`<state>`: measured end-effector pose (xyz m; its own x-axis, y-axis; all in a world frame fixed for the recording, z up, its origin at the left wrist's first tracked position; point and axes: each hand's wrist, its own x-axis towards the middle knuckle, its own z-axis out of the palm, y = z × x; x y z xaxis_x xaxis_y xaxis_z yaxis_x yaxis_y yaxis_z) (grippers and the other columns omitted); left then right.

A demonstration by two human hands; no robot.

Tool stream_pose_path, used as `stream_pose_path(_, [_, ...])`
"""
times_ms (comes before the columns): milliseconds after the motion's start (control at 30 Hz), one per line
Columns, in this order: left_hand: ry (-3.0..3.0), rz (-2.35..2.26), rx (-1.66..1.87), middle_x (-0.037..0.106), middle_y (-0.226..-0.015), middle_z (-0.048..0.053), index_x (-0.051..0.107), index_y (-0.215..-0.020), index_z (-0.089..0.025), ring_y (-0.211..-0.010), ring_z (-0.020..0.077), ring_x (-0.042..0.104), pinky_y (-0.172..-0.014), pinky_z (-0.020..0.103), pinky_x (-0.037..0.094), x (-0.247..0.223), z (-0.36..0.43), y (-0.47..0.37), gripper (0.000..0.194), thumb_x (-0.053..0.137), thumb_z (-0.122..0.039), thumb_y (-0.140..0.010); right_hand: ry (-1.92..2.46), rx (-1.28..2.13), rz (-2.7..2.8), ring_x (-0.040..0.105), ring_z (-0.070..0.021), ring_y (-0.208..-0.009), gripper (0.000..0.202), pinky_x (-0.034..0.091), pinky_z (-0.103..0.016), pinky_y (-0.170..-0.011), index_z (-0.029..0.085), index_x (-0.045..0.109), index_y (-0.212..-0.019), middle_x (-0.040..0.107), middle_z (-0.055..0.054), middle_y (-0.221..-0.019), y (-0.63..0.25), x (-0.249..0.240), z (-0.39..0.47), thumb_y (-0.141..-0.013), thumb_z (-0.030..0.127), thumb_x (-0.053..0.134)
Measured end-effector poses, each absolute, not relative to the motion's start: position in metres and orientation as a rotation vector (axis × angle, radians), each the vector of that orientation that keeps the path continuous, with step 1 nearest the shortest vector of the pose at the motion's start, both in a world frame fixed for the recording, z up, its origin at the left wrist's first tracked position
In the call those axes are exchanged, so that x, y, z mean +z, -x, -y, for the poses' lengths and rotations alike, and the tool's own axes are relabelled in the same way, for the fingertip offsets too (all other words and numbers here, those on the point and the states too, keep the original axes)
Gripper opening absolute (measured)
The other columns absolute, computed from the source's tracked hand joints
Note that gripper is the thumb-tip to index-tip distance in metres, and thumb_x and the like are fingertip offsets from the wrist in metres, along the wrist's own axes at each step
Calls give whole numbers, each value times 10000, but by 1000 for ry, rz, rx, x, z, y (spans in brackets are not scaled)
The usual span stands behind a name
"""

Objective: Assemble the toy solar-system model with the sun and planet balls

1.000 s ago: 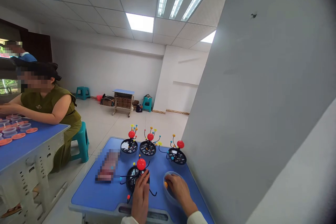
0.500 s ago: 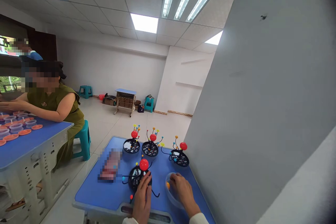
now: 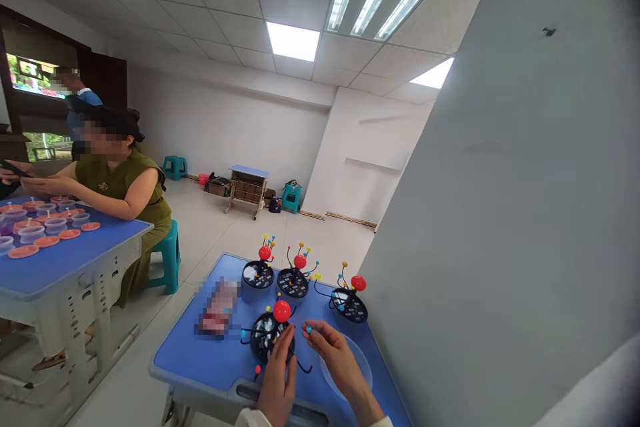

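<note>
While black model [image 3: 263,335] is touched by outstretched left hand [image 3: 279,370] | blue bead [image 3: 309,329] is pinched by right hand [image 3: 337,357]

A red-balled black model [image 3: 263,336] sits on the desk [image 3: 200,361], a blue bead [image 3: 309,329] held nearby.

The table [image 3: 193,363] is open near-left (bent wire [image 3: 305,369] juts between the hands [image 3: 281,373]).

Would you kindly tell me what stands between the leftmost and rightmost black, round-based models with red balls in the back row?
In the head view, another black, round-based model with a red ball stands between them.
</note>
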<state>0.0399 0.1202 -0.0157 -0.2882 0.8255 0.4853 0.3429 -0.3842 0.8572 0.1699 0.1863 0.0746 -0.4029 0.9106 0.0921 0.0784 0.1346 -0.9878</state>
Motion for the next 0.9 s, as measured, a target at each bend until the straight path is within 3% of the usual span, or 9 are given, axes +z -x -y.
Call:
stream_pose_path(167, [-1567,-1450,1678,456,-1545,107,402,-1486,-228,-1433,235,399,-1198,446,320,-17,-121,-40,510,418,-272,-978,952,1308,1672,706,-289,-967,513,532,-423,-921,234,739,-980,773,-70,-970,-159,79,-191,-637,610,801])
stream_pose_path(300, [-1552,-1425,1664,458,-1544,104,413,-1485,-227,-1436,236,394,-1207,436,303,-15,-119,-41,507,419,-286,-982,947,1239,1751,705,-269,-895,463,544,-391,-876,220,739,-859,766,-59,-901,-151,81,-197,-632,621,795])
stream_pose_path(567, [-1561,-1458,1647,483,-1525,112,434,-1472,-234,-1441,224,386,-1205,416,300,-12,-115,-40,492,415,-278,-982,938,1051,1964,708,-255,-800,460,564,-370,-781,211,742,-857,752,-48,-779,-146,85,-201,-723,648,691])
stream_pose_path(900, [-1521,-1454,1703,520,-1494,106,514,-1422,-257,-1425,233,412,-1207,436,289,-9,-114,-43,457,415,-273,-976,878,807,2269,700,-238,-788,247,545,-356,-789,250,766,-782,766,-57,-860,-143,113,-196,-820,459,640])
